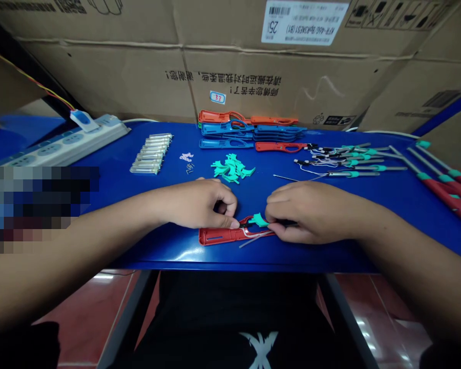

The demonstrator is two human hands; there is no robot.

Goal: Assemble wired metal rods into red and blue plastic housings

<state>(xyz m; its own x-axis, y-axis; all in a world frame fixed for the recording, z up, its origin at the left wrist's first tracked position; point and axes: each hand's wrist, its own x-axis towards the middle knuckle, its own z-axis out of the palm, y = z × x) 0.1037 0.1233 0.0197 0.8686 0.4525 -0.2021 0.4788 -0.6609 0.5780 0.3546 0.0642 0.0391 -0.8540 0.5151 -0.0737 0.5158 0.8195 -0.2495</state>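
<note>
A red lighter shell half (218, 236) lies on the blue table near its front edge, hollow side up. White wires, a small black part and a green trigger (258, 220) sit in or over it. My left hand (202, 205) is closed, its thumb tip pressing on the black part at the shell's middle. My right hand (309, 212) is closed in a pinch at the shell's right end, just beside the trigger. Its fingers hide what they hold. A thin clear tube (249, 241) sticks out below the wires toward the front edge.
Behind my hands lie loose green triggers (233, 168), clear fuel tanks (151, 154), tiny screws (190, 168) and stacked lighter shells (226, 129). Wired metal lighter tubes (353, 161) and red lighters (451, 192) are at right. A power strip (61, 143) stands left; a cardboard box (138, 77) backs the table.
</note>
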